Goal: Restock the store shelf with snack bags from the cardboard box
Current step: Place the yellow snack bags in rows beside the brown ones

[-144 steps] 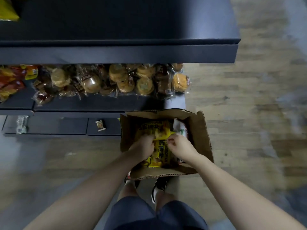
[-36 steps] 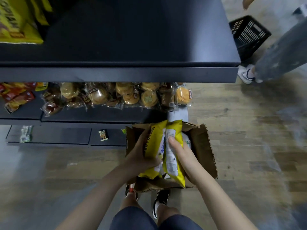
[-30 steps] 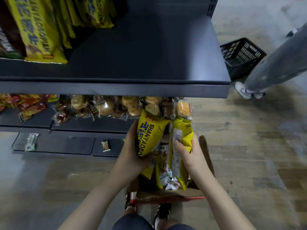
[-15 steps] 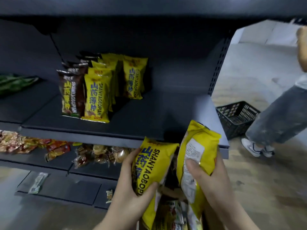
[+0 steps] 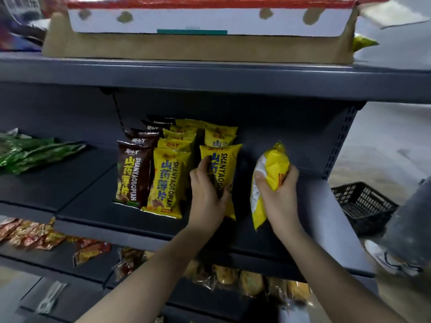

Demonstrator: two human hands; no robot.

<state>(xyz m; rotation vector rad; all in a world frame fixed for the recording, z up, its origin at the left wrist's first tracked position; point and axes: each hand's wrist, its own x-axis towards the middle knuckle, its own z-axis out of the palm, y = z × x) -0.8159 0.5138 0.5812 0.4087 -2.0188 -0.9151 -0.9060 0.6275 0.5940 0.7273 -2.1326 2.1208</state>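
Observation:
My left hand [image 5: 206, 197] grips a yellow snack bag [image 5: 222, 164] and holds it upright on the dark shelf [image 5: 93, 206], in front of another yellow bag and right of the standing rows. My right hand [image 5: 277, 194] holds a second yellow snack bag [image 5: 270, 169] with its white back label toward me, above the shelf's bare right part. Rows of yellow bags [image 5: 168, 180] and brown bags [image 5: 133, 173] stand to the left. The cardboard box I took the bags from is out of view below.
A cardboard box [image 5: 198, 43] sits on the top shelf. Green packets [image 5: 35, 152] lie at the left. Red-orange packets [image 5: 35, 236] and wrapped buns [image 5: 251, 283] fill lower shelves. A black basket [image 5: 363, 206] and another person's leg and shoe [image 5: 396, 248] are at the right.
Both hands have lifted the two yellow bags from below the shelf edge up onto the shelf level. The left bag now stands at the row; my view has tilted upward.

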